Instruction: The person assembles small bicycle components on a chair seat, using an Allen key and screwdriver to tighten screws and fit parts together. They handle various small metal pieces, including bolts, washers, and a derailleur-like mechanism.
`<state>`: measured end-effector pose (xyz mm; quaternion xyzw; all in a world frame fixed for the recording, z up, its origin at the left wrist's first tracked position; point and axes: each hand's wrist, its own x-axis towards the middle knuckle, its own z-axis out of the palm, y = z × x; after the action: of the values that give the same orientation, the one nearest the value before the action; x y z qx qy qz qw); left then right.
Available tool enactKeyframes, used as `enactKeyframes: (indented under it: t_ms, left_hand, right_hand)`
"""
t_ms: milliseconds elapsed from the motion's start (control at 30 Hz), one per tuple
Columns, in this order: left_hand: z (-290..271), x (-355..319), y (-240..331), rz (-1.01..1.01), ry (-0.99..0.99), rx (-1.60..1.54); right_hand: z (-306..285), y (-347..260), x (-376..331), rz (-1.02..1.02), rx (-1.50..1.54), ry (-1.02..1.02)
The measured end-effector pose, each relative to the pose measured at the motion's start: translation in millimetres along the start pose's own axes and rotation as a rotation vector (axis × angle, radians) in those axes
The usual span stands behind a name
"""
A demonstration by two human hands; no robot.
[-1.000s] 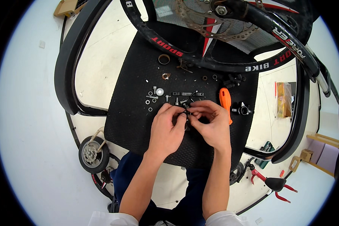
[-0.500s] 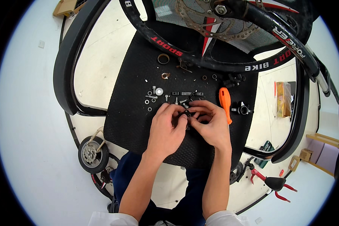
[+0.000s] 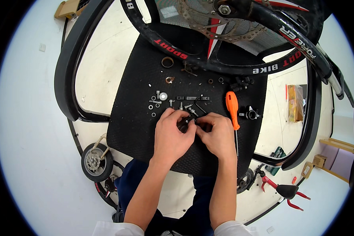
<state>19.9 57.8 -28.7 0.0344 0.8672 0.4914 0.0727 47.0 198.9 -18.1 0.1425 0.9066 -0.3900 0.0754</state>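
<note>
My left hand (image 3: 173,131) is closed, pinching a small black metal part (image 3: 187,119) between thumb and fingers just above the chair seat. Beside it, the fingers of my right hand (image 3: 217,135) are curled together close to the same part; what they grip is hidden. Right beyond the fingertips lie silver bolts (image 3: 192,111) and a black hex key (image 3: 200,104). A flat black bracket (image 3: 192,98) rests farther off. Left of it are several washers and bolts around a round silver cap (image 3: 163,96).
An orange-handled screwdriver (image 3: 232,106) and a black clamp (image 3: 250,113) lie on the right of the black seat (image 3: 133,129). A wheel rim with a brake disc (image 3: 224,29) overhangs the far side. A metal ring (image 3: 167,62) sits below it. Armrests flank both sides.
My right fingers have drawn together and down, slightly back from the left fingertips, uncovering the hex key and bolts. The view has shifted a little.
</note>
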Motion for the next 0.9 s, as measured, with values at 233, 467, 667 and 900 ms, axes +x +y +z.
enactKeyframes:
  t_ms: [233,467,667,900]
  left_hand:
    - [-16.2,5.8,-7.0,-0.205,-0.086,-0.263]
    - [-35.7,8.7,-6.6,-0.368,-0.127,-0.679]
    - [-53.4,11.6,-5.2,-0.371,-0.127,-0.721]
    - [-63.0,8.6,-4.8,-0.432,-0.144,-0.991]
  right_hand:
    - [-0.7,-1.6,4.1,-0.014,0.389,0.001]
    - [1.1,-12.1,4.9,-0.008,0.809,-0.055]
    - [12.7,-19.6,9.3,-0.061,0.822,-0.102]
    - [19.6,-31.3,2.9,-0.177,0.868,0.038]
